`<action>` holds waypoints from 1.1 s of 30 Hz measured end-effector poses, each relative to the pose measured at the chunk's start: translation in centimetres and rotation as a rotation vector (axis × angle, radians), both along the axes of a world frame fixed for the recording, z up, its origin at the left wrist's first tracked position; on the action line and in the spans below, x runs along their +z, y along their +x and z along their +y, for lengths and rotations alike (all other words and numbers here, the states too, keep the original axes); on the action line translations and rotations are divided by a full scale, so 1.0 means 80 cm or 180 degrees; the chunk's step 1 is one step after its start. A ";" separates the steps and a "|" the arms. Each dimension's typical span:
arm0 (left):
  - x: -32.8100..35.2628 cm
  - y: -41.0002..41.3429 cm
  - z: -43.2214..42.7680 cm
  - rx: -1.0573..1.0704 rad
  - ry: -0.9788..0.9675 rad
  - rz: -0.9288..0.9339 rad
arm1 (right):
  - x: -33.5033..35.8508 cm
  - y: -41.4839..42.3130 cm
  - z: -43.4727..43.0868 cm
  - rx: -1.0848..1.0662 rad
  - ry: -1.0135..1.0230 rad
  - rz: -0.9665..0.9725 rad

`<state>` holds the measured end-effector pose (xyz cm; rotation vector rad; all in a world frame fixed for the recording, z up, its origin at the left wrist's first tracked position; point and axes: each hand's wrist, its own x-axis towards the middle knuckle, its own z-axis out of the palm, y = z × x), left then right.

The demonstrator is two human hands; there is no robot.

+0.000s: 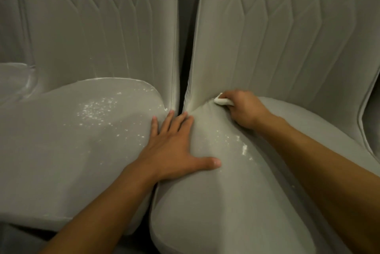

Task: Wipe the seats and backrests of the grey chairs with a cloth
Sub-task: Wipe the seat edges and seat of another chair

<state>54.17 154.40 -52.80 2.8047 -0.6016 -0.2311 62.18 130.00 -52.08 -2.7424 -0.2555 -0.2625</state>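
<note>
Now right hand (244, 110) grips cloth (223, 101) on seat (216, 202); left hand (174, 149) flat.

The light is dim and yellowish. The grey padded chairs (61, 151) look a little blurry, and lines bend near the edges.

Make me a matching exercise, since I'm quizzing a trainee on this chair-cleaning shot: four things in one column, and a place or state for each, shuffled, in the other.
Things
1. left hand
2. right hand
3. white cloth
4. left chair seat

States
a. strewn with white specks
b. flat, fingers spread, bridging the gap to the right chair seat
c. mostly hidden inside a grip
d. curled, at the crease below the right backrest

Pairs: 1-b; 2-d; 3-c; 4-a
</note>
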 end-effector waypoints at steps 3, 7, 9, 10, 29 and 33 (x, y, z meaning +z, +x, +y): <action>-0.001 -0.002 0.000 -0.0016 0.0045 -0.0008 | -0.001 -0.024 0.025 0.0538 0.0029 -0.0125; 0.001 -0.002 -0.001 -0.0007 0.0087 0.0007 | 0.012 -0.044 0.012 0.1024 0.0069 -0.0205; -0.001 -0.001 0.000 -0.0001 0.0077 0.0001 | 0.009 -0.038 -0.005 0.0545 0.0114 -0.0257; -0.002 -0.001 0.000 0.0003 0.0059 -0.0013 | 0.007 -0.036 -0.011 0.0317 0.0119 -0.0197; 0.000 -0.001 0.006 0.0105 -0.0659 -0.0067 | 0.010 -0.035 0.017 0.0578 0.0006 -0.0025; 0.000 0.003 0.005 0.0202 -0.0769 -0.0055 | 0.017 -0.077 0.039 0.1283 -0.0080 0.0134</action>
